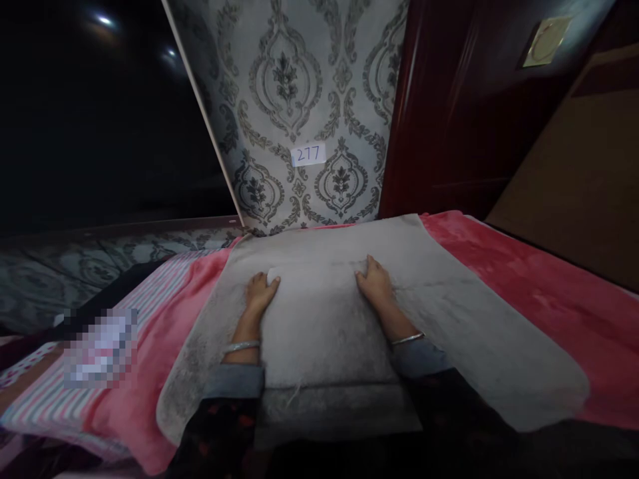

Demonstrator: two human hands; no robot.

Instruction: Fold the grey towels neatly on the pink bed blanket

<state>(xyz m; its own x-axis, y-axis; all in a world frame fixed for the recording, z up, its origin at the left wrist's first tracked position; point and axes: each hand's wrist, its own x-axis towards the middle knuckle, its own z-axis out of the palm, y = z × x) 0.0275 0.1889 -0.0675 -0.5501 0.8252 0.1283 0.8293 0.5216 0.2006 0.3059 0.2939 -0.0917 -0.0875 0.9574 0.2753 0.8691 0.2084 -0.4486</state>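
A pale grey plush cloth (319, 326), roughly rectangular, is spread between my two hands. At its far left corner my left hand (260, 294) is closed, the thumb on the inner side and the fingers on the outer side of the edge. My right hand (375, 283) pinches the far right corner in much the same way. Beneath lies a larger grey plush mat (459, 313) with rounded near corners. Some dark creases cross both pieces. The fingertips under the cloth are partly hidden.
A pink-red blanket (559, 306) lies under the mat, with striped bedding (164, 293) at left. Behind stands a patterned wall with a paper label (308, 154). A large black screen (100, 120) is at left; a dark red panel (449, 120) and brown board (579, 166) are at right.
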